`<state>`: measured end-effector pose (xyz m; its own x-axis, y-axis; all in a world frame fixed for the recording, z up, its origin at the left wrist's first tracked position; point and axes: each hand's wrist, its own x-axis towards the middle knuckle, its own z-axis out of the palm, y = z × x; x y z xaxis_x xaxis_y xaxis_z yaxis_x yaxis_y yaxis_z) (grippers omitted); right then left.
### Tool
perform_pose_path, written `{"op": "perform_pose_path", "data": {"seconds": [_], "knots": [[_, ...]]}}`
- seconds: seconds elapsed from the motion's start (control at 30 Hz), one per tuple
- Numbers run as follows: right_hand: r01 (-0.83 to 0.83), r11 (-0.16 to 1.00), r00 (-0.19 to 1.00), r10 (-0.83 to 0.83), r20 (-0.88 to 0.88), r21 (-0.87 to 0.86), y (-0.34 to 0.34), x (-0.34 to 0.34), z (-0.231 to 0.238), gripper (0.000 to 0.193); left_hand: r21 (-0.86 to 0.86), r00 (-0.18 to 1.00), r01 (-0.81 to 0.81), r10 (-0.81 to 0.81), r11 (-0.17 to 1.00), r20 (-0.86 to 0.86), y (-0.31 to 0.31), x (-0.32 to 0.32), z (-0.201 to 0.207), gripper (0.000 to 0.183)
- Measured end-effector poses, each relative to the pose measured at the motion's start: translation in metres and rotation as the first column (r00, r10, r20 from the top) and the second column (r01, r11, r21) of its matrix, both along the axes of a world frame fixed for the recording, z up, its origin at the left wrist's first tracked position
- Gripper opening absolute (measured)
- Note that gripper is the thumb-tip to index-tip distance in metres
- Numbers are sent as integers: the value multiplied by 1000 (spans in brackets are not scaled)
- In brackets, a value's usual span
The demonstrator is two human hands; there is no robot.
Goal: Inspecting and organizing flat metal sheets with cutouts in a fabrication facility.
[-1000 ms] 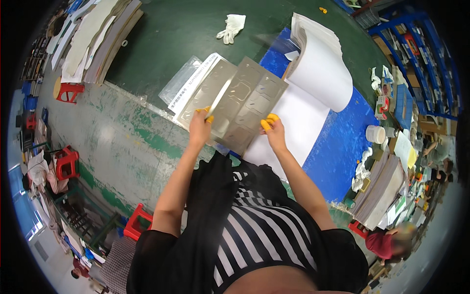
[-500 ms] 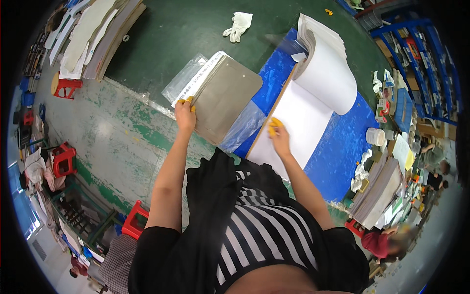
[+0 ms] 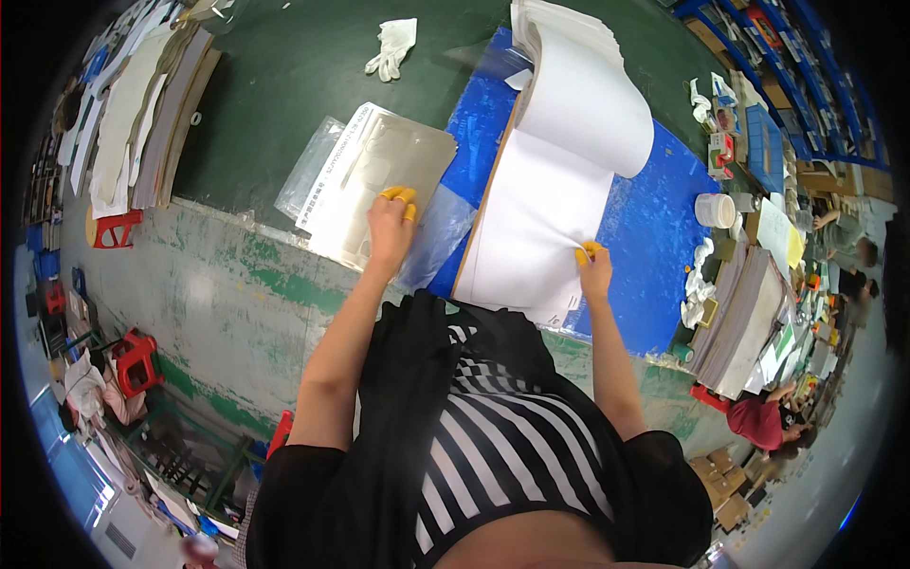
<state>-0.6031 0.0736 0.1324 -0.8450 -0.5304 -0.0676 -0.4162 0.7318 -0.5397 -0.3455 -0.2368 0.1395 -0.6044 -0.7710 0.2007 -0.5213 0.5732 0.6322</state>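
My left hand [image 3: 390, 230] is over a pile of thin, shiny grey sheets [image 3: 403, 152], its yellow-covered fingertips bent together on the surface. Whether they pinch a sheet is hidden. Beneath the grey sheets, a white printed paper [image 3: 334, 180] sticks out on the left. On the right, my right hand [image 3: 594, 272], also with yellow finger covers, pinches the right edge of a large white paper sheet [image 3: 531, 218]. A crease runs across the paper from that grip. The upper leaves of this paper stack [image 3: 592, 123] are rolled back toward the far side.
A blue mat [image 3: 645, 228] lies under the paper on the dark green table [image 3: 275, 76]. Clear plastic film [image 3: 438, 237] lies between the two piles. A white glove [image 3: 391, 49] rests farther back. Stacked boards [image 3: 175, 114] stand far left; a white tub [image 3: 716, 211] stands right.
My right hand has moved right and nearer, from the paper's left part to its right edge. My left hand has gone from the grey sheets' left edge onto their surface.
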Motion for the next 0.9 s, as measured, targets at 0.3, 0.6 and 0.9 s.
{"op": "perform_pose_path", "data": {"seconds": [0.3, 0.6, 0.9], "knots": [[405, 678, 777, 99, 622, -614, -83, -117, 129, 22, 107, 947, 216, -235, 971, 220, 83, -82, 10, 50], [676, 129, 686, 252, 683, -726, -152, -210, 88, 30, 150, 951, 96, -135, 984, 277, 98, -99, 0, 72], [360, 640, 883, 3, 470, -679, -88, -118, 64, 28, 467, 993, -24, -32, 884, 113, 78, -69, 19, 26]]}}
